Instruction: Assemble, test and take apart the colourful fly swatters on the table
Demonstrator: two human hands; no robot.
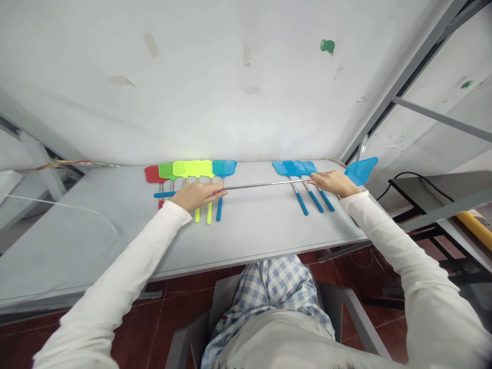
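A blue fly swatter with a long metal rod (265, 184) is stretched sideways above the table between my two hands. My left hand (200, 195) is closed round the rod near its blue handle (163, 195), which sticks out to the left. Toward the other end, my right hand (331, 182) pinches the rod near the blue mesh head (362, 170). Beneath my left hand lies a row of swatters: a red one (152, 175), a green one (166, 169), several yellow ones (192, 168) and blue ones (225, 167). Three blue swatters (295, 168) lie fanned left of my right hand.
The grey table (238, 236) meets a white wall (215, 92) marked with tape scraps. Metal frame posts (400, 87) rise at the right. A white cable (77, 206) crosses the left side, and coloured wires (80, 163) run along the back edge.
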